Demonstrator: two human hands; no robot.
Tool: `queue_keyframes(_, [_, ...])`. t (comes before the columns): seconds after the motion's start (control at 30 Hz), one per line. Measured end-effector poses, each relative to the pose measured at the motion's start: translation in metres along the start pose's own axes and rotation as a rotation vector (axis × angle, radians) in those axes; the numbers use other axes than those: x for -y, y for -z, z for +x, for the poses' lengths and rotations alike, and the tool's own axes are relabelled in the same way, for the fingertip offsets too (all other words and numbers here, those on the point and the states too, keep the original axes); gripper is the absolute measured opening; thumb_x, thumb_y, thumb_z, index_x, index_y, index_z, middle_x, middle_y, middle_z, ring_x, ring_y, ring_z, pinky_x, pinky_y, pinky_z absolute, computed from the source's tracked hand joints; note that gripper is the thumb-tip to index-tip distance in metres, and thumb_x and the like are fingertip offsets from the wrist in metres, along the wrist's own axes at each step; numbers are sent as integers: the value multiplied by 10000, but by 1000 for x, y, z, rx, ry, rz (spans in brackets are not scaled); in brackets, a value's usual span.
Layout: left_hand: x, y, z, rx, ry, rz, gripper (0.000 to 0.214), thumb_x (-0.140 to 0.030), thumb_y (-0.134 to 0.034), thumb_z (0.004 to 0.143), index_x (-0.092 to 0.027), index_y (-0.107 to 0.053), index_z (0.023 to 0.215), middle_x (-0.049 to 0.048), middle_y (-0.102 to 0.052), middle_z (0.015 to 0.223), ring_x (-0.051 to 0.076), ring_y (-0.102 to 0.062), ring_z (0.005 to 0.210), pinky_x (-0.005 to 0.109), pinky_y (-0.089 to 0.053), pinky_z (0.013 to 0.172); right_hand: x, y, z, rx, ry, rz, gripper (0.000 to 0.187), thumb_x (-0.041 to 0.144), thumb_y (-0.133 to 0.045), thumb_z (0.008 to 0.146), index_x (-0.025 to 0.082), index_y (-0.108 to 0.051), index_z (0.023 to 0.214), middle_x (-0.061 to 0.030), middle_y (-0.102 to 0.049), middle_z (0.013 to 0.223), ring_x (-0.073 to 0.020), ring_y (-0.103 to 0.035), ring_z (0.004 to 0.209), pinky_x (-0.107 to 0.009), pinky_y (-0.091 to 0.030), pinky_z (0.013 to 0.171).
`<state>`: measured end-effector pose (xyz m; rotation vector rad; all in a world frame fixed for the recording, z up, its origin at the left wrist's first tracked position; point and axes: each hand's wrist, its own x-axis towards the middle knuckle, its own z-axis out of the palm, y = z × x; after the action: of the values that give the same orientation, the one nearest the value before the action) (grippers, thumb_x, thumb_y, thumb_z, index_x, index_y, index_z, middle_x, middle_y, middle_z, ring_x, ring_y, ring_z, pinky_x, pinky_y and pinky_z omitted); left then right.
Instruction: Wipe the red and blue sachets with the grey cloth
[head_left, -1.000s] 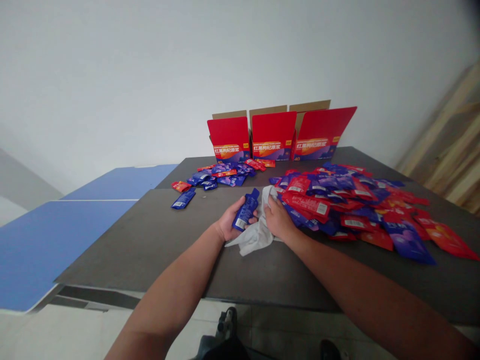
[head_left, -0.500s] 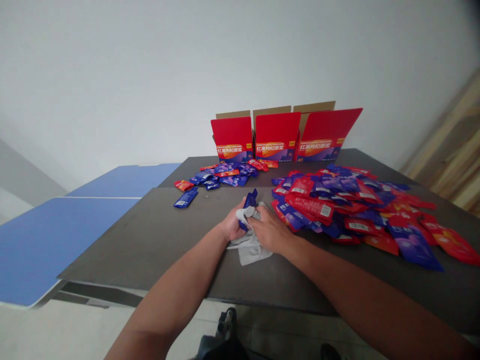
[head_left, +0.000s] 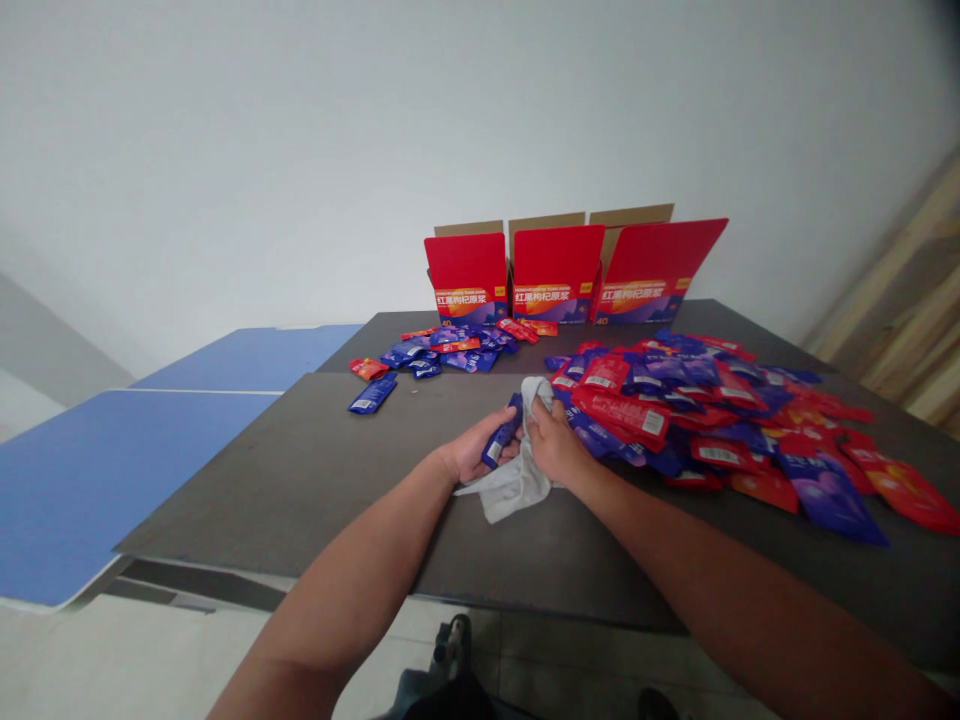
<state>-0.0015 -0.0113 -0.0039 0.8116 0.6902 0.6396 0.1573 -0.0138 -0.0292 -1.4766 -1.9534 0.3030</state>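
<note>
My left hand point(head_left: 477, 450) is closed round a blue sachet point(head_left: 502, 435), held just above the dark table point(head_left: 330, 490). In my right hand point(head_left: 556, 440) is a light grey cloth point(head_left: 529, 480), pinched at its upper part, while its lower end hangs down to the tabletop. The cloth is right beside the sachet. A large pile of red and blue sachets point(head_left: 675, 390) lies close to the right of my right hand. Farther back on the left is a smaller heap of sachets point(head_left: 457, 345), with a single blue sachet point(head_left: 373, 394) at its near side.
Three open red cartons point(head_left: 559, 265) stand in a row at the back of the table, flaps raised. A blue table point(head_left: 187, 450) with a white line adjoins on the left. Wooden boards point(head_left: 900, 310) lean at the far right.
My right hand has drawn the cloth off the blue sachet, up and to the right. The sachet has tilted in my left hand and now shows more of its surface.
</note>
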Motion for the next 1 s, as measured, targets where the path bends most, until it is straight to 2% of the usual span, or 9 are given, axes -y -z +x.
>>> queue_keyframes(0.1, [-3, 3, -2, 80, 15, -40, 288, -428, -560, 805, -142, -575, 833, -20, -449, 533, 90, -405, 424, 188, -312, 411, -7, -4, 4, -5, -55, 30, 470, 242, -349, 929, 162, -405, 1389, -169, -467, 1239, -281, -518, 1134, -402, -424, 956])
queue_keyframes(0.17, [-6, 5, -4, 134, 31, -112, 312, -425, -522, 804, -125, -588, 863, -9, -450, 533, 99, -406, 432, 200, -325, 415, -10, -6, 6, -19, -81, 45, 493, 254, -341, 933, 153, -379, 1414, -188, -455, 1298, -301, -490, 1190, -434, -409, 980])
queue_keyframes(0.27, [-12, 7, -5, 149, -8, -293, 348, -398, -483, 807, -97, -600, 939, 59, -551, 648, 126, -487, 517, 212, -360, 437, -10, -5, 6, -56, -71, 51, 522, 254, -339, 931, 132, -353, 1437, -197, -434, 1332, -312, -444, 1243, -452, -389, 1013])
queue_keyframes(0.37, [-18, 10, -4, 74, -118, -448, 348, -345, -463, 808, -93, -601, 1005, 126, -635, 830, 168, -587, 678, 225, -417, 492, -5, 1, 2, -63, 80, 37, 498, 218, -362, 913, 151, -418, 1403, -159, -481, 1223, -279, -482, 1176, -413, -410, 1001])
queue_keyframes(0.47, [-21, 14, -1, -10, -185, -497, 372, -309, -456, 804, -86, -601, 1065, 135, -667, 907, 203, -638, 778, 277, -492, 601, 4, 9, -6, 24, 295, -23, 444, 182, -415, 886, 181, -528, 1316, -122, -493, 1109, -247, -530, 1048, -371, -449, 943])
queue_keyframes(0.63, [-19, 14, 3, -12, -238, -509, 506, -273, -459, 790, -48, -552, 1234, 157, -674, 1097, 263, -653, 993, 392, -488, 882, 15, 14, -15, 216, 538, -104, 422, 133, -457, 874, 271, -588, 1250, -102, -447, 1256, -202, -543, 984, -317, -479, 851])
queue_keyframes(0.77, [-17, 11, 3, 39, -233, -512, 517, -245, -451, 800, -54, -544, 1271, 143, -661, 1168, 258, -633, 1069, 390, -458, 952, 17, 15, -13, 204, 429, -194, 447, 153, -440, 893, 288, -546, 1305, -108, -464, 1224, -187, -552, 889, -295, -477, 780])
queue_keyframes(0.9, [-15, 10, 1, 64, -166, -443, 469, -255, -472, 819, -60, -578, 1232, 143, -673, 1138, 247, -645, 1037, 348, -503, 874, 13, 15, -8, 129, 285, -272, 488, 152, -423, 893, 269, -497, 1361, -119, -471, 1129, -216, -545, 915, -311, -461, 805])
queue_keyframes(1.0, [-12, 11, -1, 28, -177, -365, 429, -102, -497, 750, -78, -614, 1163, 116, -706, 1036, 216, -668, 963, 339, -503, 890, 10, 17, -6, 101, 209, -271, 509, 140, -410, 890, 254, -472, 1382, -121, -458, 1091, -221, -551, 908, -309, -462, 800])
